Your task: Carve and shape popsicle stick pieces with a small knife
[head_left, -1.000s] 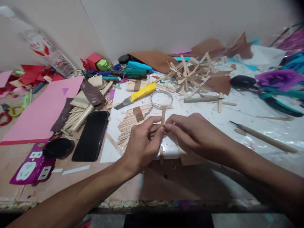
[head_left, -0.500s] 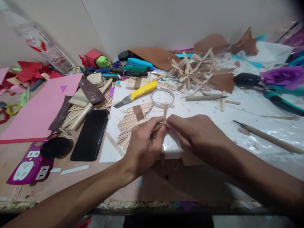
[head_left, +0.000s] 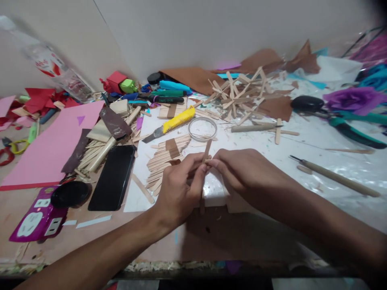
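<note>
A wooden craft stick (head_left: 207,148) stands upright and slightly tilted between the fingertips of my left hand (head_left: 180,187), which is closed on it. From the right, my right hand (head_left: 246,169) has its thumb and fingers pressed together at the stick's middle. A short pale piece of wood (head_left: 208,161) shows at that spot, crossing the stick; its full shape is hidden by the fingers. Just left of my hands lies a row of craft sticks (head_left: 160,165). Beyond them are a yellow utility knife (head_left: 179,121) and a clear ring (head_left: 190,129).
A black phone (head_left: 112,179), a black dish (head_left: 70,194) and a purple power socket (head_left: 36,219) lie at left. Loose craft sticks (head_left: 234,94) are heaped at the back. A thin wooden-handled tool (head_left: 341,177) and teal-handled pliers (head_left: 356,131) lie at right.
The view has shifted slightly. The held stick leans a little more to the right at its top. My right thumb now lies straighter against the crossing piece.
</note>
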{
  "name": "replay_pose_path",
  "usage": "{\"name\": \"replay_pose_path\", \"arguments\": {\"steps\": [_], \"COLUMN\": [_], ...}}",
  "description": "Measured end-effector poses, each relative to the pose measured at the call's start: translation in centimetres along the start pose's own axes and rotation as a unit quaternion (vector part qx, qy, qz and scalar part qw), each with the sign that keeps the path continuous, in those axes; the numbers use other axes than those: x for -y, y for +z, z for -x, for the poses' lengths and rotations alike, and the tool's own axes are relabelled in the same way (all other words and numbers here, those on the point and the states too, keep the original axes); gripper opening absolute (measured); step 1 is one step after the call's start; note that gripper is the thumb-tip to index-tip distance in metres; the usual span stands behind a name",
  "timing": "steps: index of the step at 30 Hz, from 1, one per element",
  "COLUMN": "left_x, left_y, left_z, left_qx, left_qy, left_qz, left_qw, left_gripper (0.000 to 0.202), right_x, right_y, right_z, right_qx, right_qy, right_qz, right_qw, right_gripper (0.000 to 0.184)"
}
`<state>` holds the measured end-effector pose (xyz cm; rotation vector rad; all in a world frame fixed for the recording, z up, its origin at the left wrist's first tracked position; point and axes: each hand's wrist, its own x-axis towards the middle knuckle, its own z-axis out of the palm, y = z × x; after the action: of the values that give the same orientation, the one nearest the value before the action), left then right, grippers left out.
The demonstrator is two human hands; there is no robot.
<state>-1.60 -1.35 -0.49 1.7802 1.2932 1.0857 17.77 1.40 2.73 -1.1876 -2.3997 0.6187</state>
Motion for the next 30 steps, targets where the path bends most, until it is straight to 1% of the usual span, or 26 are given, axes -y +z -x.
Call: {"name": "replay_pose_path", "arguments": {"steps": [3, 4, 6, 8, 10, 12, 14, 17, 19, 21, 23, 25, 26, 27, 28, 30], "left_x": [0.1, 0.1, 0.0, 0.0, 0.0, 0.0, 0.0, -0.2, -0.5, -0.7, -0.8, -0.8, -0.7, -0.7, -0.7, -0.6], "left_y": [0.1, 0.1, 0.2, 0.2, 0.2, 0.2, 0.3, 0.4, 0.5, 0.6, 0.6, 0.6, 0.7, 0.7, 0.7, 0.8], "left_z": [0.2, 0.2, 0.3, 0.3, 0.3, 0.3, 0.2, 0.2, 0.2, 0.2, 0.2, 0.1, 0.1, 0.1, 0.1, 0.2], "left_qx": [-0.009, -0.012, -0.014, -0.012, -0.01, -0.008, -0.009, -0.014, -0.022, -0.025, -0.018, -0.014, -0.016, -0.018, -0.021, -0.026], "left_qy": [0.009, 0.015, 0.025, 0.026, 0.016, 0.006, 0.006, 0.013, 0.009, 0.001, -0.006, -0.011, -0.012, -0.013, -0.014, -0.013], "left_qz": [-0.023, -0.037, -0.06, -0.067, -0.058, -0.045, -0.031, -0.016, -0.007, 0.001, 0.008, 0.012, 0.013, 0.013, 0.012, 0.01], "left_qw": [1.0, 0.999, 0.998, 0.997, 0.998, 0.999, 0.999, 1.0, 1.0, 1.0, 1.0, 1.0, 1.0, 1.0, 1.0, 1.0], "left_gripper": [0.023, 0.023, 0.021, 0.02, 0.02, 0.02, 0.02, 0.02, 0.021, 0.022, 0.023, 0.024, 0.025, 0.025, 0.026, 0.026], "right_x": [-0.1, 0.0, 0.0, 0.0, -0.2, -0.4, -0.5, -0.4, -0.2, 0.0, 0.2, 0.2, 0.2, 0.2, 0.3, 0.4], "right_y": [0.4, 0.5, 0.9, 1.2, 1.7, 2.0, 2.2, 2.0, 1.7, 1.5, 1.4, 1.5, 1.5, 1.5, 1.5, 1.2], "right_z": [0.4, 0.5, 0.5, 0.4, 0.3, 0.2, -0.1, -0.5, -0.7, -0.8, -0.8, -0.8, -0.8, -0.9, -1.1, -1.4], "right_qx": [0.027, 0.044, 0.07, 0.069, 0.044, 0.022, 0.003, -0.014, 0.008, 0.034, 0.046, 0.051, 0.055, 0.058, 0.054, 0.048], "right_qy": [-0.052, -0.065, -0.091, -0.123, -0.13, -0.122, -0.099, -0.059, -0.036, -0.025, -0.038, -0.052, -0.052, -0.048, -0.036, -0.007], "right_qz": [0.111, 0.155, 0.221, 0.249, 0.263, 0.28, 0.289, 0.251, 0.194, 0.171, 0.22, 0.287, 0.305, 0.305, 0.29, 0.218], "right_qw": [0.992, 0.985, 0.968, 0.958, 0.955, 0.952, 0.952, 0.966, 0.98, 0.984, 0.974, 0.955, 0.949, 0.949, 0.955, 0.975], "right_gripper": [0.015, 0.015, 0.021, 0.02, 0.016, 0.015, 0.015, 0.024, 0.03, 0.032, 0.028, 0.025, 0.025, 0.026, 0.028, 0.031]}}
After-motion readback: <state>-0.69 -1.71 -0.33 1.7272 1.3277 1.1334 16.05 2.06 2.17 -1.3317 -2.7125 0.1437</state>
